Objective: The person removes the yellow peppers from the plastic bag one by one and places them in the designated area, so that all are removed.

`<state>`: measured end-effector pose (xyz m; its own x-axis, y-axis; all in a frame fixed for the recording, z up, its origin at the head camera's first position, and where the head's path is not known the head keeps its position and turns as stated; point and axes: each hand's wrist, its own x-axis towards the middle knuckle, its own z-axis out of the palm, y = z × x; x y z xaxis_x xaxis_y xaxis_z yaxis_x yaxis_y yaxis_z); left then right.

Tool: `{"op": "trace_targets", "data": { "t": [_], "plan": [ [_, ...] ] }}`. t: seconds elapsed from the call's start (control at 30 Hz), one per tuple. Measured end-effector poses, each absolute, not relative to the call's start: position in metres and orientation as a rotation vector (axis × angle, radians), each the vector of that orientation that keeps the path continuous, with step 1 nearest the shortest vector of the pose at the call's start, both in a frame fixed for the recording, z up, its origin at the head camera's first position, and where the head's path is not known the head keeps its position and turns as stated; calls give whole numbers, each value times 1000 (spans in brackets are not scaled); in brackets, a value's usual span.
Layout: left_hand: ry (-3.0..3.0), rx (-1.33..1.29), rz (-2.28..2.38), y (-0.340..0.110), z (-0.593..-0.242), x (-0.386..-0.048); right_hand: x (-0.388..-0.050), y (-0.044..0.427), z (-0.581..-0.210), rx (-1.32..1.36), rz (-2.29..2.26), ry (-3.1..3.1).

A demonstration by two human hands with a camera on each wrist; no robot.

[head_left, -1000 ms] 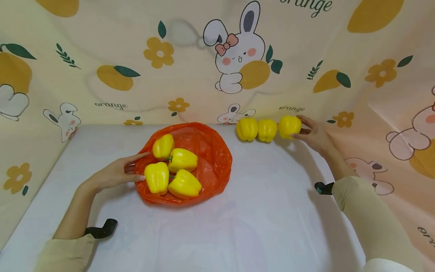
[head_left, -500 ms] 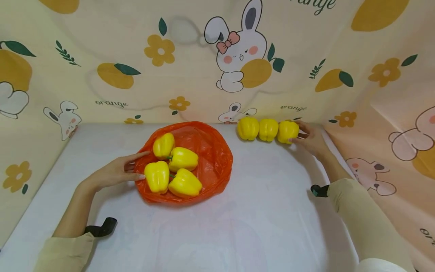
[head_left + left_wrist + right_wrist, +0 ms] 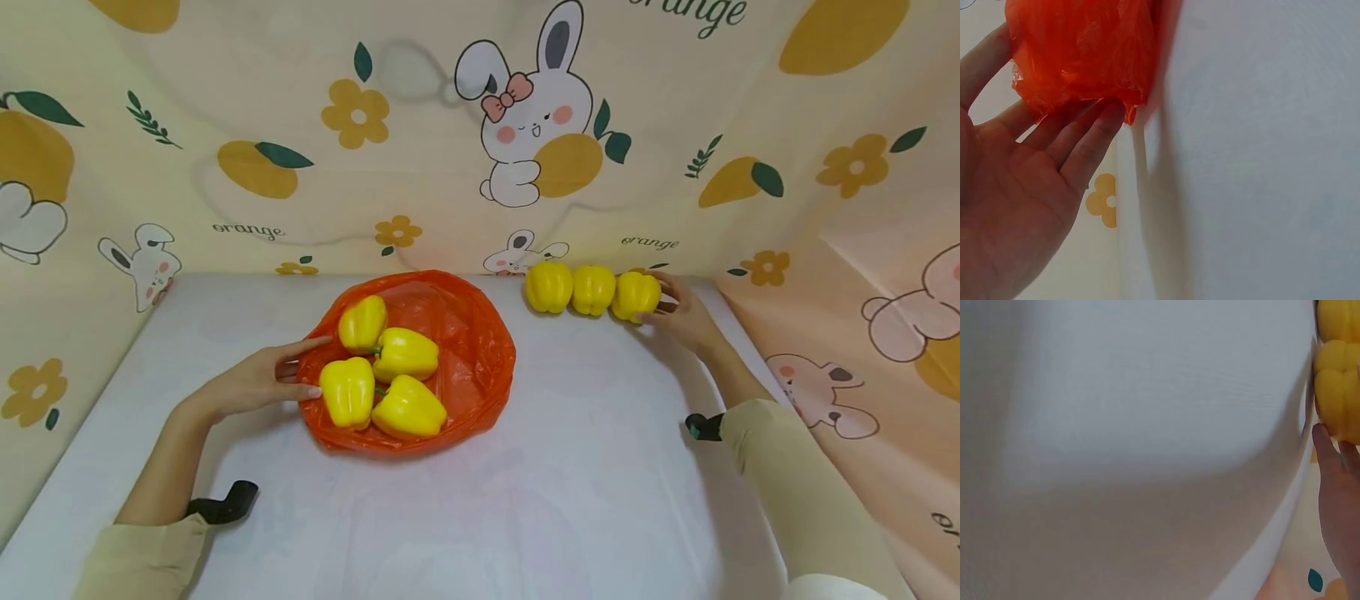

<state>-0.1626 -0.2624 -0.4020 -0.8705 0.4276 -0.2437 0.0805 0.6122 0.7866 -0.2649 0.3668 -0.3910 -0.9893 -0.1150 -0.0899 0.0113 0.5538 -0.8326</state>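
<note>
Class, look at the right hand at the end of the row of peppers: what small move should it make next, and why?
Probably the right hand should let go of the end pepper: that pepper looks lined up beside two other peppers, and four more peppers lie in the red bag.

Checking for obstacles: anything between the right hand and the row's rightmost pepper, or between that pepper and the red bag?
Nothing visible: the right hand touches the rightmost pepper. Toward the bag, the middle pepper and left pepper stand between.
</note>
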Motion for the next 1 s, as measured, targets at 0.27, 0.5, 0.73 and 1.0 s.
{"op": "trace_targets", "data": {
  "t": [0.27, 0.5, 0.73, 1.0],
  "plan": [
    [2439, 405, 1154, -263, -403, -162, -274, 377, -409, -75, -1387, 2691],
    [2441, 403, 1153, -264, -403, -162, -279, 384, -419, -83, -1329, 2741],
    [2449, 417, 1143, -265, -403, -161, -274, 382, -417, -53, -1353, 2741],
    [2449, 415, 1151, -266, -401, -161, -272, 383, -407, -86, -1412, 2799]
  ]
}}
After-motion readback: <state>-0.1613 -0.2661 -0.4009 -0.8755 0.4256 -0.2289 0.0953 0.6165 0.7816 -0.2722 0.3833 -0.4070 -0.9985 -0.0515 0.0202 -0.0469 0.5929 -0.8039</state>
